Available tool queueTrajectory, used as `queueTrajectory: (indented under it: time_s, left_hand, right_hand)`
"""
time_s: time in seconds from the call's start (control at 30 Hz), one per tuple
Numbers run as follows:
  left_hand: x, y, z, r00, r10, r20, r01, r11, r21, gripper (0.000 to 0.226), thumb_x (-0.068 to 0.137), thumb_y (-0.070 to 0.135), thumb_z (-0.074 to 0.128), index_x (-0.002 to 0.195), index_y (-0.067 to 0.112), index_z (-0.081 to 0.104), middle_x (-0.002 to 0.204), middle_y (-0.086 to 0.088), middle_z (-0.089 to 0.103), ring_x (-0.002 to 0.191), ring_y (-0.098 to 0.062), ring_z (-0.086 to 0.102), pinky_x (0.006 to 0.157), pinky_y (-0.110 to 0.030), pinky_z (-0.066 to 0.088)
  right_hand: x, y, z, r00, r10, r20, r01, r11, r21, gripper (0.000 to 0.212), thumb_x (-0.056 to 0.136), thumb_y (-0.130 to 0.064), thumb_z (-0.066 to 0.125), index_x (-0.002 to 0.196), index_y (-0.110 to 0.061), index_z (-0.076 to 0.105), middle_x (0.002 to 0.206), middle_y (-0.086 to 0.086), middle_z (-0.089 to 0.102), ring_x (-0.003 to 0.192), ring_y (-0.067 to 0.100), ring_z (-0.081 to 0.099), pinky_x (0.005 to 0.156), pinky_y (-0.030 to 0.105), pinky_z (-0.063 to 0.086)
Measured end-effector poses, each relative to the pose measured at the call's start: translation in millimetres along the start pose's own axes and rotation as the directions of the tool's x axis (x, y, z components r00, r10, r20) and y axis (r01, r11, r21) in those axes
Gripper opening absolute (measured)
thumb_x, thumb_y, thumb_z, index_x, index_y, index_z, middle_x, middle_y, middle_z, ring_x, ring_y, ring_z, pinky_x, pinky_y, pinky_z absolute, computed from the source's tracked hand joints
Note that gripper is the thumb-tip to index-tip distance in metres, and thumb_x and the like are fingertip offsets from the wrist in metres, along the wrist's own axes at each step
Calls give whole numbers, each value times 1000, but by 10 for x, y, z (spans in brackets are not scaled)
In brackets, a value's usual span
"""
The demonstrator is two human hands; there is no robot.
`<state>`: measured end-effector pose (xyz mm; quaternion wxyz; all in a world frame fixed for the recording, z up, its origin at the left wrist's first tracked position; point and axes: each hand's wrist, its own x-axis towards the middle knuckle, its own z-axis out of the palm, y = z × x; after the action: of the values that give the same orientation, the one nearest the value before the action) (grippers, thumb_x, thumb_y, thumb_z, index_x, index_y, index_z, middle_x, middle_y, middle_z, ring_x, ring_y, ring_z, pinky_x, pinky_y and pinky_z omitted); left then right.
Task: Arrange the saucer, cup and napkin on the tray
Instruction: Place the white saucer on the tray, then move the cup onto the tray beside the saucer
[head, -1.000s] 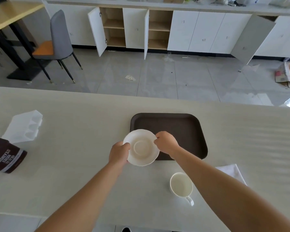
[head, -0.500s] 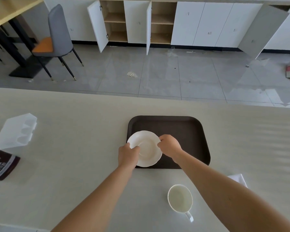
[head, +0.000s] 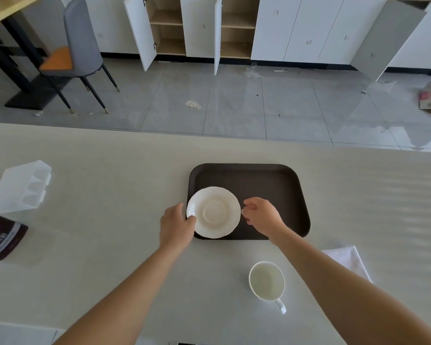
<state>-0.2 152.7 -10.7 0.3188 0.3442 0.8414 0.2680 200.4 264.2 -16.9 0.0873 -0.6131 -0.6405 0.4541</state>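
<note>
Saucer [head: 213,212] sits in the brown tray's [head: 271,180] near-left corner; left hand [head: 176,226] pinches its rim, right hand [head: 263,216] hovers open beside it. Cup [head: 267,281] and napkin [head: 346,260] wait on the counter, unplaced.

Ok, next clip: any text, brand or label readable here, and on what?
"...HEY'S" and "COCOA": white print on the brown pouch at the table's left edge, its first letters cut off by the frame.
A smaller third line below on the pouch: too blurred to read.
Saucer, cup, tray: no markings visible.
</note>
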Motion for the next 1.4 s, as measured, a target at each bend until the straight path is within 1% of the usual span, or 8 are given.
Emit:
queueTrajectory:
  time_s: [0.07,0.3,0.4,0.6,0.87,1.03,1.27,1.4]
  left_hand:
    - [0,-205,-1,997,71,-1,-70,981,181,50,91,23,50,140,12,45,143,-11,46,133,-35,37,104,-43,34]
    - [-4,-819,117,989,146,23,-130,783,608,56,98,37,37,152,28,27,162,-8,18,150,-30,10,113,-64,16]
    - [-30,-939,221,983,180,32,-158,749,643,61,98,41,33,155,27,18,164,-11,10,151,-35,4,113,-69,10]
    - [-2,-1041,325,983,184,-12,-129,732,669,62,99,43,23,157,27,9,166,-9,6,152,-33,-2,115,-68,3]
    - [-23,-1052,337,969,237,-67,-137,745,653,60,98,42,32,155,25,22,165,-9,17,152,-33,7,115,-67,7]
    - [-16,-1070,348,962,256,-96,-134,746,652,60,97,43,36,153,26,26,164,-9,21,151,-32,11,116,-66,8]
    - [-32,-1075,349,948,290,-129,-143,752,643,62,93,45,30,151,25,32,162,-10,27,150,-33,15,115,-65,10]
    - [-30,-1076,353,942,302,-144,-143,752,644,63,91,46,29,150,25,34,161,-9,28,150,-32,17,116,-65,11]
  right_hand:
    - [-164,109,-83,1000,-5,-30,6,999,37,35,93,-22,59,127,-19,64,107,-5,72,96,18,69,87,36,58]
    - [-852,443,-355,978,-83,-191,84,996,-2,15,94,-25,58,99,-20,72,79,-5,70,78,18,68,72,35,57]
    - [-1199,636,-404,974,-117,-193,100,990,-95,28,93,-39,55,87,-15,67,76,1,69,74,22,66,70,43,58]
    - [-1701,952,-389,986,-167,-25,153,945,-289,69,62,-85,56,113,-40,59,92,-22,61,74,1,63,64,15,49]
    - [-1755,1155,-164,984,-168,-61,141,940,-310,23,78,-35,80,96,-24,70,84,-16,69,65,-1,63,59,11,44]
    - [-1696,1197,-196,952,-240,-189,190,949,-252,6,82,-16,79,79,-15,74,76,-9,68,63,12,64,61,35,56]
    - [-1490,1041,-326,897,-346,-274,283,927,-244,8,80,-9,82,81,-14,77,78,-9,70,67,3,65,60,6,47]
    - [-1182,820,-366,891,-309,-332,264,949,-175,2,85,-17,77,84,-17,76,80,-13,70,71,2,66,60,5,45]
